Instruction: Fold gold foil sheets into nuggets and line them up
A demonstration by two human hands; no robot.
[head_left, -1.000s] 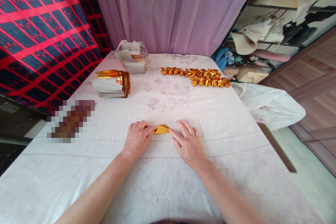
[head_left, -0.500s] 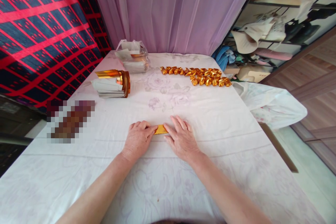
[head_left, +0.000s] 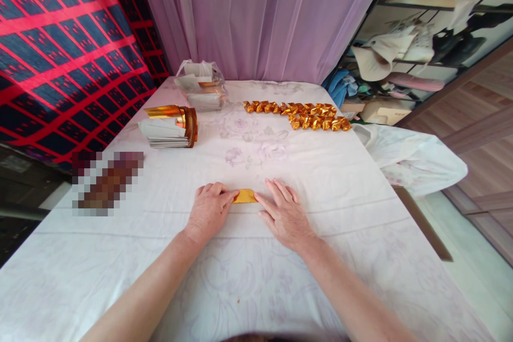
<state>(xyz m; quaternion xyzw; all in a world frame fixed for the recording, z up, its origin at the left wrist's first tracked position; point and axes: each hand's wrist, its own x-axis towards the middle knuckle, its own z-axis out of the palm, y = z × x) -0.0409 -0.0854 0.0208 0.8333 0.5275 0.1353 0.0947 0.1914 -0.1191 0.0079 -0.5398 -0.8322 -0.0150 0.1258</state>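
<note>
I log: left hand (head_left: 209, 210) pinching flat, unshaped gold strip (head_left: 244, 196), right hand (head_left: 287, 217) spread, fingertip touching it; shaped pieces (head_left: 306, 122) done near table's (head_left: 256, 272) far-right corner, sheet stack (head_left: 165, 132) waiting near left edge

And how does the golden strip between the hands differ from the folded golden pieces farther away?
The golden strip looks flat; the folded golden pieces are bulky and angular. The golden strip is single, with the left hand and right hand at its ends; the folded golden pieces lie in rows. Both look shiny.
</note>
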